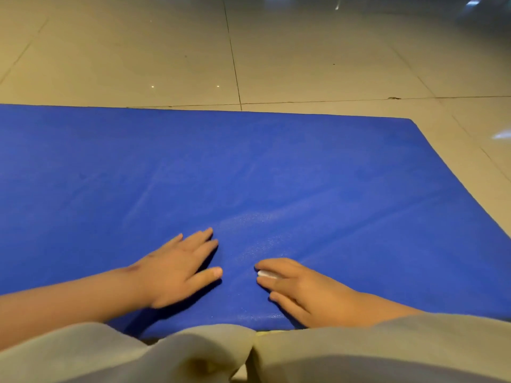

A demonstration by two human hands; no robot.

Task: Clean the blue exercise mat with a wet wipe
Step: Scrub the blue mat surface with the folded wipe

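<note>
Mat (276,175) lies flat on the floor (166,51), filling mid-frame. Left hand (179,269) at 7 o'clock rests flat with fingers spread, likely as a brace. Right hand (304,291) at 5 o'clock presses a small wipe (266,274) under near-straight fingers, seemingly not pinched, for scrubbing the near edge.

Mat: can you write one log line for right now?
left hand flat on mat | right hand presses wipe on mat

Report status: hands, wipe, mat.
Left hand flat on blue mat. Right hand presses wet wipe onto mat. Mat ahead unobstructed.
</note>
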